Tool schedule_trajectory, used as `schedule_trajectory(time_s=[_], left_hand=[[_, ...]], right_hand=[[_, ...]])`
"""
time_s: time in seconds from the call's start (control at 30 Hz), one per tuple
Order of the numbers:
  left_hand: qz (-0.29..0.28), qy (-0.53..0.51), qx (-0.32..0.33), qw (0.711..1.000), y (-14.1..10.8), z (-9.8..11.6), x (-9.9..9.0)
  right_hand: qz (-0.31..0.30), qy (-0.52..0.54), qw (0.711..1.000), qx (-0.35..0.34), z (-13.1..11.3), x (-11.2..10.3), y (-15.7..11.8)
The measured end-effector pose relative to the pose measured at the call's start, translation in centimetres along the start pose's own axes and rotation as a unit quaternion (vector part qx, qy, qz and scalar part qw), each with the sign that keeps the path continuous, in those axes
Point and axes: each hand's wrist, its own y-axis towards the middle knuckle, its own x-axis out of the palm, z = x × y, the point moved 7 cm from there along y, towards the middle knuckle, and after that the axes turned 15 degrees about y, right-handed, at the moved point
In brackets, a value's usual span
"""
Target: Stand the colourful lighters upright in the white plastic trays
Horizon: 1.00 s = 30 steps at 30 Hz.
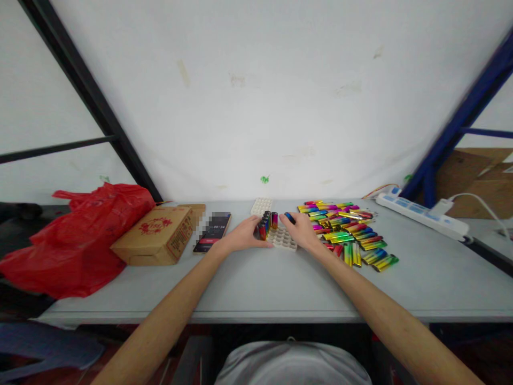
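A pale tray with rows of round pockets [284,238] lies on the table in front of me. In its left part stand several shiny coloured tubes, lighter-like with dark tops [274,220]. My left hand [243,234] curves around the tray's left end, thumb along the front edge, steadying it beside the upright tubes. Over the right rear of the tray, my right hand [300,229] pinches a dark blue tube [290,217] between thumb and fingers. To its right lies a loose pile of metallic tubes [348,227] in gold, green, red, blue and pink.
Behind stands a second pocketed tray [262,206] near the wall. Left of my hands are a phone showing a timer [214,231], a cardboard box [154,235] and a red plastic bag [88,240]. A white power strip [422,215] lies at the right.
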Motion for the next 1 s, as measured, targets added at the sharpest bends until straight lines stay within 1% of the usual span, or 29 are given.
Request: schedule_trajectory(time_s=[0.17, 0.47, 0.63, 0.87, 1.0], left_hand=[[0.01, 0.003, -0.005, 1.0, 0.0, 0.0, -0.1], [0.01, -0.002, -0.007, 1.0, -0.1, 0.0, -0.2], [0.006, 0.006, -0.01, 1.0, -0.1, 0.1, -0.2], [0.007, -0.003, 0.0, 1.0, 0.0, 0.2, -0.2], [0.014, -0.003, -0.002, 1.0, 0.0, 0.2, -0.2]], right_hand=[[0.014, -0.001, 1.0, -0.002, 0.1, -0.1, 0.1], [0.014, -0.032, 0.999, -0.029, 0.1, -0.2, 0.0], [-0.005, -0.06, 0.996, -0.065, -0.4, 0.0, -0.1], [-0.036, -0.067, 0.987, -0.141, -1.1, 0.2, -0.4], [-0.051, -0.108, 0.979, -0.163, -1.2, 0.0, -0.3]])
